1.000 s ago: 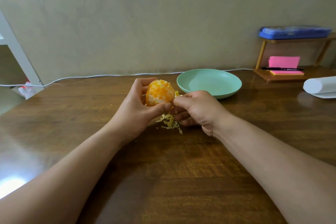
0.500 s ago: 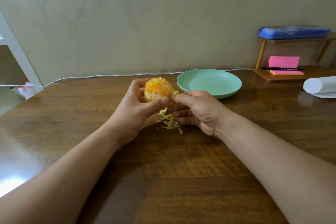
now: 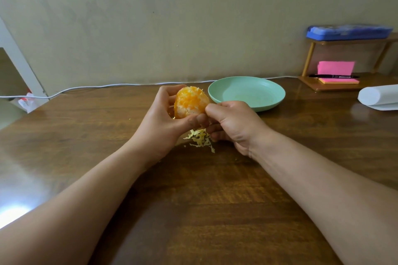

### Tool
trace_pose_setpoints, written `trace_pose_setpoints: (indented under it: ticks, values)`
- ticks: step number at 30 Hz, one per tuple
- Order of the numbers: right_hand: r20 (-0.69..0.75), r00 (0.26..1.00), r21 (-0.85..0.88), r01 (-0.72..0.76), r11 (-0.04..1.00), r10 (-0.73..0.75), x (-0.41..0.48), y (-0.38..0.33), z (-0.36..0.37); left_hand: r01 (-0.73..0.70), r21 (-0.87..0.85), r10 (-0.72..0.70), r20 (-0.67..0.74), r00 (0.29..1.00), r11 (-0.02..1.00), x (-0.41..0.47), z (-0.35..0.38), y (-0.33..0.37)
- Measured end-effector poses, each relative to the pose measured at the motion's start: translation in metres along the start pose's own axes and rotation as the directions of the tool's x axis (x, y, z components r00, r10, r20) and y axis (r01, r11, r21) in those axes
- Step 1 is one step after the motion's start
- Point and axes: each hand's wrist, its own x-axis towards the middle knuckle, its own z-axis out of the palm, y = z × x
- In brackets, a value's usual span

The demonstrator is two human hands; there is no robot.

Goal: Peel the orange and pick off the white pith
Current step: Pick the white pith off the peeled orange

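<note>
Orange [image 3: 190, 102] is peeled and held up off the worktop [image 3: 193, 211] mid-frame, just in front of the plate. Left hand [image 3: 163, 120] grips it, fingers curled round the far left side, thumb pressed on the lower near side. Right hand [image 3: 233, 123] meets the fruit's lower right flank, thumb and forefinger pinching at pith [image 3: 187, 112] there, the other fingers curled under. The strand itself is too small to make out.

Handling, as a judgement:
- The fruit is probably light, soft and juicy, with thin membrane that tears if squeezed and turns slippery once wet.
- Best held as it is now, a loose cradle round the middle with light pressure.
- Pith is best taken with fingertips only and pulled along the surface without digging in.

Surroundings, left to right:
- A crumpled wrapper [image 3: 25, 102] lies at the far left, off the worktop edge.
- A white cable [image 3: 97, 86] runs along the wall.
- Pith shreds [image 3: 201, 139] are piled on the worktop right under the hands.
- The green plate [image 3: 277, 92] is just behind-right of the orange, with only specks inside.
- A wooden shelf [image 3: 323, 86] stands far right with a blue case [image 3: 349, 31] on top and pink notes [image 3: 336, 68] and a pen [image 3: 333, 76] below.
- A white roll [image 3: 379, 97] lies at the right edge.

Nothing blocks the hands.
</note>
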Motion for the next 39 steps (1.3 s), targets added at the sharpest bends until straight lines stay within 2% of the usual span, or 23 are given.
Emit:
trace_pose_setpoints:
  ticks: [5, 7, 11, 14, 18, 22, 26, 29, 34, 39]
  values:
    - [0.005, 1.000, 0.048, -0.008, 0.999, 0.008, 0.001, -0.001, -0.003, 0.121, -0.238, -0.118, 0.026, 0.993, 0.964, 0.001, 0.001, 0.002]
    - [0.056, 0.998, 0.108, -0.023, 0.994, 0.017, 0.001, -0.003, -0.005, 0.151, -0.321, -0.147, 0.036, 0.989, 0.935, 0.002, 0.001, 0.003]
    - [0.145, 0.989, 0.163, -0.048, 0.986, 0.024, 0.003, -0.004, -0.010, 0.159, -0.367, -0.160, 0.027, 0.987, 0.917, 0.003, -0.001, 0.003]
    - [0.145, 0.989, 0.121, -0.034, 0.992, 0.016, 0.003, -0.004, -0.010, 0.153, -0.327, -0.157, 0.014, 0.988, 0.932, 0.004, -0.003, 0.001]
    - [0.086, 0.996, -0.020, 0.005, 1.000, -0.003, 0.002, -0.002, -0.007, 0.084, -0.133, -0.085, -0.002, 0.996, 0.987, 0.004, -0.005, -0.001]
    - [0.039, 0.999, 0.013, 0.001, 1.000, -0.001, -0.001, -0.002, -0.004, -0.030, 0.036, 0.032, -0.038, 0.999, 0.999, 0.000, -0.002, -0.001]
    - [-0.031, 0.999, -0.027, 0.038, 0.999, -0.039, 0.000, 0.001, 0.000, -0.083, 0.094, 0.089, -0.054, 0.995, 0.992, -0.003, 0.004, 0.002]
    - [-0.049, 0.995, -0.014, 0.082, 0.997, -0.083, 0.000, 0.002, 0.000, -0.053, 0.022, 0.054, -0.078, 0.996, 0.998, -0.001, 0.005, 0.002]
    - [-0.018, 0.994, -0.012, 0.105, 0.994, -0.105, -0.001, 0.001, -0.003, 0.114, -0.228, -0.120, -0.009, 0.993, 0.967, 0.001, 0.001, 0.003]
    - [-0.001, 0.992, 0.068, 0.129, 0.989, -0.129, 0.001, 0.000, -0.005, 0.137, -0.397, -0.151, -0.003, 0.989, 0.908, 0.002, 0.004, 0.005]
